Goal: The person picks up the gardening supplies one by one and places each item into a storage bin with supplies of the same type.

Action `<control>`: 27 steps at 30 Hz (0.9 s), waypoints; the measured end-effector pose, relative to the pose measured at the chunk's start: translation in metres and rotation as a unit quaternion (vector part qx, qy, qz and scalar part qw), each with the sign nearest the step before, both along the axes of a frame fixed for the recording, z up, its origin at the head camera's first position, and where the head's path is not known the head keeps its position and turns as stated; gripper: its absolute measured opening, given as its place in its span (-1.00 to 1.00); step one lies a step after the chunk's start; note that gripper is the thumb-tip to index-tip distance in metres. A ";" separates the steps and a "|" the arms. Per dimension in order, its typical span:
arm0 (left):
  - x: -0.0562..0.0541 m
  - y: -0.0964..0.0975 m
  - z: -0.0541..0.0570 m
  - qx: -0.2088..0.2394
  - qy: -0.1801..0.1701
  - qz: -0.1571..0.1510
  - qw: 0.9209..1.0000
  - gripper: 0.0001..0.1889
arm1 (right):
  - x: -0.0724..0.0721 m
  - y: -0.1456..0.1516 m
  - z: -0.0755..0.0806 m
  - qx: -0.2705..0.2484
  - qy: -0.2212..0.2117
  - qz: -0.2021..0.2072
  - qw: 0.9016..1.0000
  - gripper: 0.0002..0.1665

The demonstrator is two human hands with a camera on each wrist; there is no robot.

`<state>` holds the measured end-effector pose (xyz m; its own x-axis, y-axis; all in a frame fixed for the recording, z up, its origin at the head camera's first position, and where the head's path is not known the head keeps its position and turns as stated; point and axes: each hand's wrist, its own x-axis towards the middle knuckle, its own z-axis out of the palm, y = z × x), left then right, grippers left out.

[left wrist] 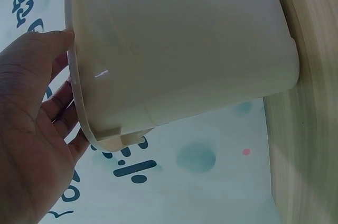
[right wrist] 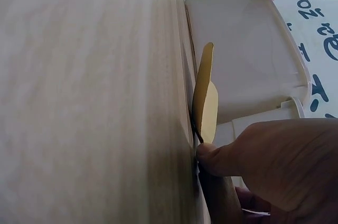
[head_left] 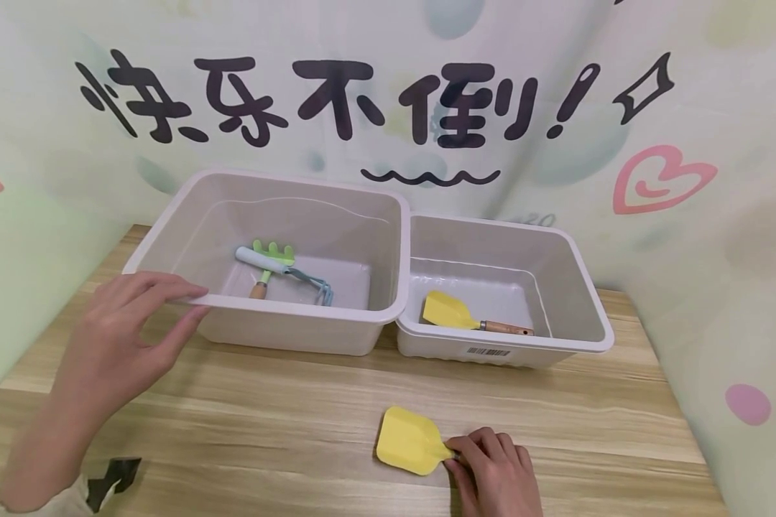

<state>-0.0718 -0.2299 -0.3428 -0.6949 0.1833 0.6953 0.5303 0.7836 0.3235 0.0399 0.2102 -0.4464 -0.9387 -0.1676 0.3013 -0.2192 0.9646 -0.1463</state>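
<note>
My left hand (head_left: 119, 337) holds the near-left rim of the large white plastic bin (head_left: 284, 316). In the left wrist view its thumb (left wrist: 62, 39) lies on one side of the rim and its fingers on the other. Near the front of the table, my right hand (head_left: 499, 470) pinches a yellow toy shovel (head_left: 410, 439) close to where blade and handle meet. That shovel's handle (right wrist: 219, 195) is mostly hidden by the hand in the head view. Inside the large bin, a light-blue hand rake (head_left: 259, 260) lies across a green rake (head_left: 274, 251).
A smaller white bin (head_left: 504, 230) stands against the large bin's right side, holding a second yellow shovel (head_left: 449, 310) with a wooden handle. Both bins sit on a wood-grain table (head_left: 284, 424). A printed cloth (head_left: 362, 36) hangs behind. A black object (head_left: 119, 474) lies by the left sleeve.
</note>
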 end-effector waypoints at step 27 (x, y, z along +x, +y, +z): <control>0.000 -0.001 -0.001 0.004 0.001 -0.002 1.000 -0.33 | -0.003 -0.003 0.003 -0.045 0.021 0.002 0.999 -0.65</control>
<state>-0.0716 -0.2308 -0.3434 -0.6931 0.1794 0.6982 0.5336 0.7789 0.3295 0.0367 0.2074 -0.4432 -0.9241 -0.1415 0.3549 -0.2308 0.9469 -0.2236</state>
